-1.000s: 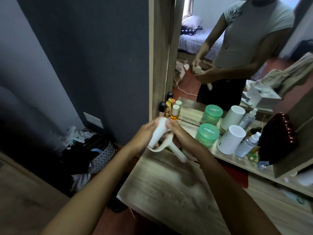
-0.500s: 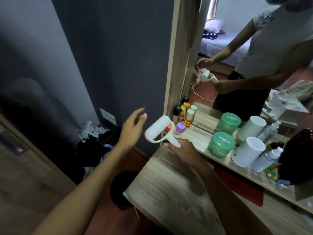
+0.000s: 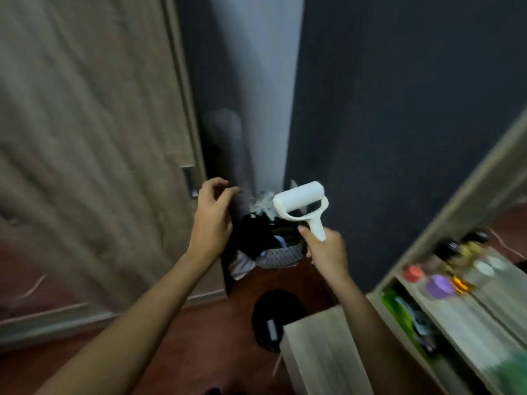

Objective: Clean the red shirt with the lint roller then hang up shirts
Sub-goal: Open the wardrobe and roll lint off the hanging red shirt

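Note:
My right hand point(image 3: 328, 249) grips the handle of a white lint roller point(image 3: 301, 202), held upright in front of me with the roll at the top. To its left, my left hand point(image 3: 212, 213) hangs in the air with loosely curled fingers and holds nothing. No red shirt is in view. The picture is blurred by head movement.
A wooden wardrobe door point(image 3: 85, 138) fills the left side. A basket of clothes point(image 3: 273, 246) sits on the floor in the corner by the dark wall point(image 3: 399, 109). The wooden dresser top point(image 3: 322, 352) and several small bottles point(image 3: 439, 283) are at the lower right.
My view has swung left, away from the mirror toward the wardrobe and corner. The left hand let go of the roller, and the right hand carried it up off the dresser.

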`<state>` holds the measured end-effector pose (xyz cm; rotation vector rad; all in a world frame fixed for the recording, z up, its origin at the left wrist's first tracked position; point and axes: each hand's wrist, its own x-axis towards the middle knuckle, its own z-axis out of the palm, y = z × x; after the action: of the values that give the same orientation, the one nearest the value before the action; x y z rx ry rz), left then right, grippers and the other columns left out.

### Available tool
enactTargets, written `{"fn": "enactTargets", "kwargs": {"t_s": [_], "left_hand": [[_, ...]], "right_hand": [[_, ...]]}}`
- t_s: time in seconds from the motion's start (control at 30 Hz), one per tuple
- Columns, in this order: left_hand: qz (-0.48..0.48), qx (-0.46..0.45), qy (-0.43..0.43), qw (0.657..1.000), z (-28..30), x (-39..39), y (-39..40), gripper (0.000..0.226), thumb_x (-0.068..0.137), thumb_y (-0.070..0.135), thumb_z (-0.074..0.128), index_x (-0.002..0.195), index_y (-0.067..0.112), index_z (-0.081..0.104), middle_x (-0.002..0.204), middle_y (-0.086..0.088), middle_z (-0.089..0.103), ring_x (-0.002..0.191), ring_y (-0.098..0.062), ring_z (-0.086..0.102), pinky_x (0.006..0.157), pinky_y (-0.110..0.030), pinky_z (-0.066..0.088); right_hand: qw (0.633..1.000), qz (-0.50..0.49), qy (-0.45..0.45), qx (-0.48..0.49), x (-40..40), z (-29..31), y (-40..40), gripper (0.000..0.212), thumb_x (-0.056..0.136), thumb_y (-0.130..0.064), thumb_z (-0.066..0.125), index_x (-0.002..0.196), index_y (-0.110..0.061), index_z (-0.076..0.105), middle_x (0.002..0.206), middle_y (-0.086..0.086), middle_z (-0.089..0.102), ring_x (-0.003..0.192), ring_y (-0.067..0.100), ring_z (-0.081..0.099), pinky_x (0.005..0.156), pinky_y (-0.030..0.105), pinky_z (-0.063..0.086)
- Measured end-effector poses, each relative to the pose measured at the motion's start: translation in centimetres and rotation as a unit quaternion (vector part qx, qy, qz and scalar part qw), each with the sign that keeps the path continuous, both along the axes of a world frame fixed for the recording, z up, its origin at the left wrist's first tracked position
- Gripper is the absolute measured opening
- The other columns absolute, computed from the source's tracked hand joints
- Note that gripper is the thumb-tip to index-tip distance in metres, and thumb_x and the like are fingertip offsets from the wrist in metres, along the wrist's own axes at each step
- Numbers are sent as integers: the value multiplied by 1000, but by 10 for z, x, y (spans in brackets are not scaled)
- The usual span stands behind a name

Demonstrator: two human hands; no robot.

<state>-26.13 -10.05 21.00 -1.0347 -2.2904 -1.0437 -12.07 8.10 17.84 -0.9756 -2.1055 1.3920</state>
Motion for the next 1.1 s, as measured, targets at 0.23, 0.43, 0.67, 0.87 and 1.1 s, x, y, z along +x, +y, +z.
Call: {"fn": "enactTargets", "kwargs": {"t_s": [0.23, 0.43, 0.67, 0.87, 1.1], "left_hand": [[71, -34, 44, 996, 3, -100, -64, 51, 68, 0, 31, 106, 6, 64, 124, -19, 46, 107, -32, 48, 95, -24, 37], [67, -179, 161, 968, 5, -199, -71, 56, 73, 13, 37, 124, 9, 60, 145, -18, 44, 137, -36, 35, 101, -46, 40], [83, -336, 263, 901, 3, -301, -56, 89, 75, 20, 67, 152, 15, 23, 159, -15, 15, 146, -34, 15, 114, -58, 16], [109, -309, 322, 888, -25, -352, -60, 75, 91, 47, 54, 153, 20, 20, 160, -4, 12, 148, -23, 9, 118, -47, 9], [125, -287, 324, 893, -42, -370, -67, 81, 91, 58, 49, 154, 26, 9, 161, 5, -11, 148, -16, -11, 118, -43, 0]], "right_hand": [[998, 52, 47, 0, -143, 18, -57, 42, 86, -34, 63, 51, -13, 54, 44, 2, 55, 47, 21, 55, 54, 34, 45], [998, 13, 62, -7, -237, 16, -91, 36, 89, -31, 62, 62, -8, 58, 51, 2, 55, 47, 11, 53, 40, 15, 36], [997, -35, 65, -13, -294, -1, -97, 35, 88, -29, 65, 63, -6, 58, 53, 6, 58, 45, 9, 55, 40, 15, 36], [996, -51, 74, 6, -312, -20, -84, 34, 86, -25, 67, 60, -4, 60, 56, 10, 62, 57, 25, 60, 55, 31, 44], [986, -31, 153, 63, -323, -20, -72, 40, 83, -26, 65, 50, -13, 47, 46, -2, 47, 46, 9, 44, 48, 24, 36]]}}
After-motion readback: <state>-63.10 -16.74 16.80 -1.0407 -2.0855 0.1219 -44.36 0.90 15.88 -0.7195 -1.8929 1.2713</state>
